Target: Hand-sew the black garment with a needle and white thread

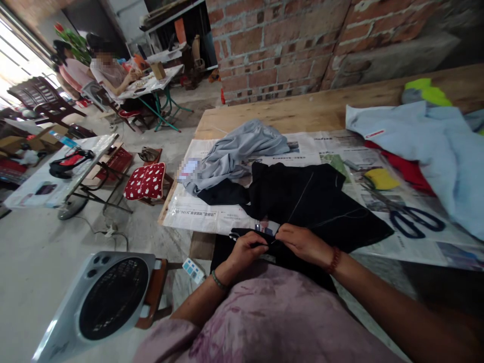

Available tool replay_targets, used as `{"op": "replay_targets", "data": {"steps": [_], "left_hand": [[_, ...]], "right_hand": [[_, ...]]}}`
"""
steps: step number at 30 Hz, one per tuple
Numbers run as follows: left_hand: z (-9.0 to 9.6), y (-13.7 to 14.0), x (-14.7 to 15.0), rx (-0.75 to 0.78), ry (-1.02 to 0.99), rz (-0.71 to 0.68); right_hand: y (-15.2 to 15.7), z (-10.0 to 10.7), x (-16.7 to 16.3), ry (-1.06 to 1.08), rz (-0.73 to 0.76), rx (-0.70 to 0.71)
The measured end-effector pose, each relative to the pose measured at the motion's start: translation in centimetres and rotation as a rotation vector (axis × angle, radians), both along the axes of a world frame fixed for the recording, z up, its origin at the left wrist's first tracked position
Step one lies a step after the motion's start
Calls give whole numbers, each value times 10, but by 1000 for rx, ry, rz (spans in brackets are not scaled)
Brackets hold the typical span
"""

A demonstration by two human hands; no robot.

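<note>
Close to my body at the table's front edge, my left hand [247, 250] pinches the edge of a black cloth [295, 194]. Just to its right, my right hand [304, 245] has its fingertips pressed together at the same edge. A thin pale streak shows by those fingertips; whether it is thread or a needle I cannot tell. The rest of the cloth spreads over newspaper, with white thread lines across it. Part of the black cloth hangs towards my lap. Scissors [410, 222] with dark blue handles lie right of the cloth.
Newspaper [196, 214] covers the wooden table [227, 118]. A grey garment [245, 146] lies at the back left, a light blue garment [419, 131] and a yellow piece [381, 179] on the right. A fan [113, 297] and a power strip [193, 270] are at left. Other people sit far left.
</note>
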State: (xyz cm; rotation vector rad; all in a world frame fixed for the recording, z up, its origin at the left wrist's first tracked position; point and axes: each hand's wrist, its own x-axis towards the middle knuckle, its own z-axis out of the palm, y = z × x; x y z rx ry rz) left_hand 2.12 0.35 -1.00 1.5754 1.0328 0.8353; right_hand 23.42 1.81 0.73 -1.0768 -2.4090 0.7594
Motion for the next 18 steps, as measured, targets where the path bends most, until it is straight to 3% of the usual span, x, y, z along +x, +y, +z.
{"op": "replay_targets", "data": {"steps": [9, 18], "left_hand": [[3, 1, 2, -11, -16, -5], [5, 1, 3, -30, -8, -23]], "right_hand": [[4, 0, -2, -24, 68, 36], [2, -11, -3, 134, 101, -38]]}}
